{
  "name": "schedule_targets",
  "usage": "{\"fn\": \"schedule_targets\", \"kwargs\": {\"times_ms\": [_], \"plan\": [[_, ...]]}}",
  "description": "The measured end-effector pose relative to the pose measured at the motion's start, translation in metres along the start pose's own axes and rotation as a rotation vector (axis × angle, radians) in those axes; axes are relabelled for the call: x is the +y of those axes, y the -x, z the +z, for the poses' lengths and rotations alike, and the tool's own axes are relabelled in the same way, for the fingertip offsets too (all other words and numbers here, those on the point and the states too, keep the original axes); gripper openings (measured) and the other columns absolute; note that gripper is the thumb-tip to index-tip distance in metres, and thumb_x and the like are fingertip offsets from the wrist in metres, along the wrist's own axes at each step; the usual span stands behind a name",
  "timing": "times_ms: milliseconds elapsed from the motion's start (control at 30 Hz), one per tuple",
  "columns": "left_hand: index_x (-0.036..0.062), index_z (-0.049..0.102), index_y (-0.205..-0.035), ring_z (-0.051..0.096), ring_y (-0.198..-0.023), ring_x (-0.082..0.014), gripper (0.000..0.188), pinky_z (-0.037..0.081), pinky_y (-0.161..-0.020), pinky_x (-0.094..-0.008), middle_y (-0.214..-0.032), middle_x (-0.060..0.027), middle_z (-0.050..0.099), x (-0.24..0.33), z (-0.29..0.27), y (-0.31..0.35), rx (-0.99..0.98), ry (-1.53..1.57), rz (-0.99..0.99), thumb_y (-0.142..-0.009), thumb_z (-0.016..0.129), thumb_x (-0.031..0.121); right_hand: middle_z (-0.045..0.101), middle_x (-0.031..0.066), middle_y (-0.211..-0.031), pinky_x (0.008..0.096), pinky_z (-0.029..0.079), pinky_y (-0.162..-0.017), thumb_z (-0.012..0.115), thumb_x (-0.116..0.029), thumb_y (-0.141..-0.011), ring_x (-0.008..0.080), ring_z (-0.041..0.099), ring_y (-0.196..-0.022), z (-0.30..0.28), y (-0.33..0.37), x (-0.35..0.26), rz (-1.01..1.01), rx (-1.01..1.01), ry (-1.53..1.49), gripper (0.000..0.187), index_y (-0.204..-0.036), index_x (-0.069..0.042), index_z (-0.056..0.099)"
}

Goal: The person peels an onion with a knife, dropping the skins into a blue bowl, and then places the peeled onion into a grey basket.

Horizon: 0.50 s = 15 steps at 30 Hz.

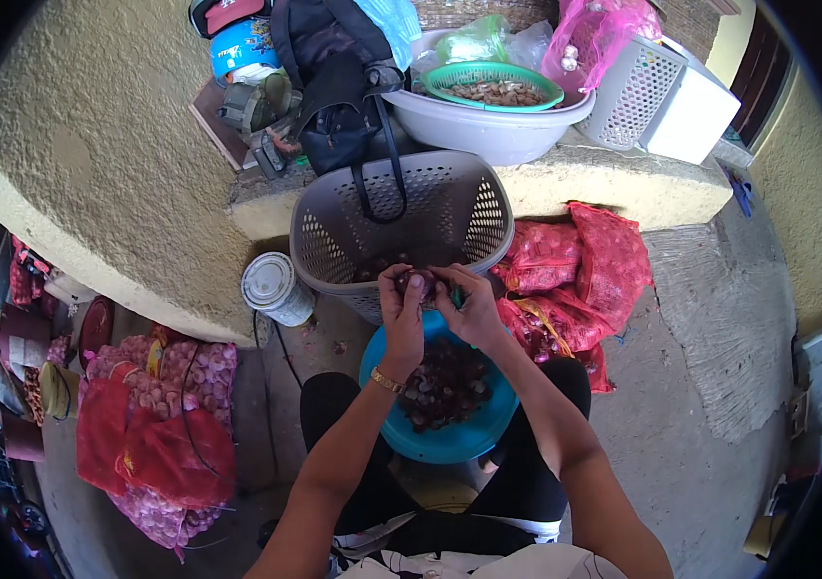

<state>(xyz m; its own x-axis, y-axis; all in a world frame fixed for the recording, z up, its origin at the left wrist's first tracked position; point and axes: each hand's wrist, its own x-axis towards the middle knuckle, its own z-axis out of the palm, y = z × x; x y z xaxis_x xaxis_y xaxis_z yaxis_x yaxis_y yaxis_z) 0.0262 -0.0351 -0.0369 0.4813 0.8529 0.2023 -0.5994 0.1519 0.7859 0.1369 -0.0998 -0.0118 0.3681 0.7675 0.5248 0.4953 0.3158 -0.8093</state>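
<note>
My left hand [399, 317] is closed around a red onion [427, 287], its thumb lying over the front. Close beside it, my right hand [476, 311] is bent inward with its fingertips at the onion. A small green object [457, 297] shows between the right fingers, perhaps a knife handle; most of it is hidden. Both hands are above the near rim of a tall grey-brown laundry basket [334, 207], which has dark onions [380, 262] at its bottom. Below them, between my knees, sits a blue basin [409, 446] holding many red onions and loose skins [445, 386].
Red mesh sacks of onions [614, 265] lie right of the basket. A lidded white can [274, 288] stands left of it. Farther left lies a large mesh sack of pale purple bulbs [175, 381]. On the ledge are a black backpack [334, 106] and a pale tub [488, 135].
</note>
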Motion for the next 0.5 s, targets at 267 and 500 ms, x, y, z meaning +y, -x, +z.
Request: {"fn": "schedule_targets", "kwargs": {"times_ms": [267,500], "plan": [[0.0075,0.046,-0.12,0.053,-0.098,-0.0084,0.024,0.046,-0.087,-0.0246,-0.106,-0.0007,0.052,-0.003,0.004,0.002,0.029,-0.023,0.021,-0.101,0.053,0.019,0.062,0.0093,-0.079,0.0268,0.047,-0.061,0.058,0.001,-0.086,0.013,0.059,-0.066,0.011,0.006,0.011,0.193,0.116,-0.081,0.02,-0.103,0.006,0.066],[0.0064,0.057,-0.112,0.063,-0.096,-0.0155,0.024,0.053,-0.087,-0.032,-0.101,-0.0055,0.064,0.001,-0.017,-0.015,0.026,0.315,-0.235,-0.1,0.054,0.028,0.063,0.0019,-0.08,0.0227,0.048,-0.063,0.05,-0.001,-0.095,0.0061,0.057,-0.07,0.0,0.006,0.009,0.454,0.025,-0.367,0.021,-0.107,0.003,0.067]]}}
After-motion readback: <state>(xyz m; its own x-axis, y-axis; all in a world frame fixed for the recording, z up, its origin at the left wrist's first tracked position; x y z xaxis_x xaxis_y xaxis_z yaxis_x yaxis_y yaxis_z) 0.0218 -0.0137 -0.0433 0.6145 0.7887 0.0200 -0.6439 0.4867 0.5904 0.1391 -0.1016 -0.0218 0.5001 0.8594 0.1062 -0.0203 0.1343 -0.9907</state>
